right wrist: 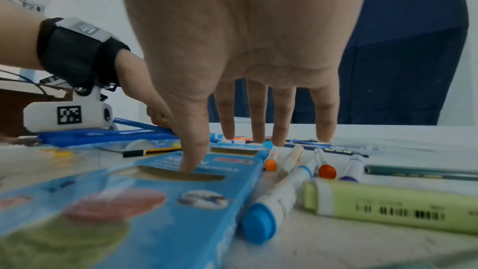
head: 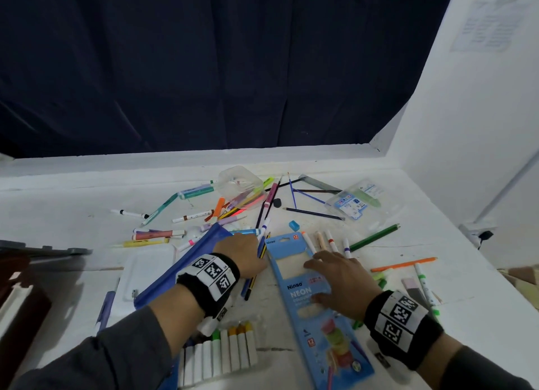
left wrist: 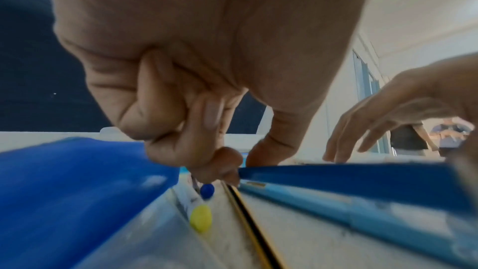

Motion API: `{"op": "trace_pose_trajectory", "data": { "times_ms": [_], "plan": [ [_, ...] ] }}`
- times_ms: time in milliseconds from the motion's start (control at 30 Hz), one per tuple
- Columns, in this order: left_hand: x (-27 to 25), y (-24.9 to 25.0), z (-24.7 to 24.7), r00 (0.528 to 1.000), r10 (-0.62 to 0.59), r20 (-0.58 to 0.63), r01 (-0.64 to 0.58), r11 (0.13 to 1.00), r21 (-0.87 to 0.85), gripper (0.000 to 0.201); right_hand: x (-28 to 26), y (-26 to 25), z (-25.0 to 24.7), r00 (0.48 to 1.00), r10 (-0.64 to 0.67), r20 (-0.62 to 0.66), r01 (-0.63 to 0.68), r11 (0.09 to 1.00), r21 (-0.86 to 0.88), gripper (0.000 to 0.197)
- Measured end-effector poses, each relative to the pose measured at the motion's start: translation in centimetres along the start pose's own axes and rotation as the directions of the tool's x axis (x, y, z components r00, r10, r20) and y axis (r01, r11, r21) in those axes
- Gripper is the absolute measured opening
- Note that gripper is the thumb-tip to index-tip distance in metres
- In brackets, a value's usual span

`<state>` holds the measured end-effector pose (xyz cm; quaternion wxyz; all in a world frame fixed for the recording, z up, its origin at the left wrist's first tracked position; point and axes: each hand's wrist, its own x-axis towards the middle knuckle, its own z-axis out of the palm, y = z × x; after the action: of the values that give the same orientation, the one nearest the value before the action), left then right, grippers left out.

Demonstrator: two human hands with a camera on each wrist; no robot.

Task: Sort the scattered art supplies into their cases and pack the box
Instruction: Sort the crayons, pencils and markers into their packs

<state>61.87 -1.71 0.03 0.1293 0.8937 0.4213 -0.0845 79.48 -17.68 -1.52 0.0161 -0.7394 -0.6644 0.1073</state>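
Tabletop [head: 437, 316] white, scuffed; backdrop curtain [head: 204, 68] dark navy. Pencil box [head: 303, 296] light blue with white lettering and a red-and-white "12"; zip pouch [head: 186, 261] royal blue; pencil [head: 374, 238] near the right edge green, another [head: 404, 264] orange. Wristbands [head: 210, 276] black with black-and-white square code patterns.

Pouch [head: 186, 261] left of pencil box [head: 315, 311]; markers [head: 326, 241] behind.

Inspector: Head view?
Clerk: Soft, even light, dim toward the dark curtain [head: 204, 68]; edges bowed; faint shadows on the tabletop [head: 437, 214].
Inspector: Wrist views?
Clerk: Near objects blurred, strong wide-angle stretch, no glare.
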Motion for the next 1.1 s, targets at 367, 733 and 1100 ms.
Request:
{"op": "trace_pose_trajectory", "data": {
  "times_ms": [367,733,1100],
  "plan": [
    [-3.5,-0.7,-3.6,0.976,-0.013,-0.217,-0.168,0.586,-0.792,0.018,-1.2,4.3,-2.7,0.913,0.255,-0.318,-0.232,0.967,0.110,0.012],
    [-4.9,4.8,-1.1,0.957,-0.181,-0.227,-0.198,0.167,-0.966,0.010,-1.6,13.5,-3.3,0.960,0.268,0.078,-0.247,0.946,-0.208,0.030],
    [-5.3,10.5,1.5,0.894,-0.405,-0.192,-0.183,0.061,-0.981,0.011,-0.1,16.8,-2.9,0.977,-0.019,0.211,0.092,0.935,-0.342,0.032]
  ]
}}
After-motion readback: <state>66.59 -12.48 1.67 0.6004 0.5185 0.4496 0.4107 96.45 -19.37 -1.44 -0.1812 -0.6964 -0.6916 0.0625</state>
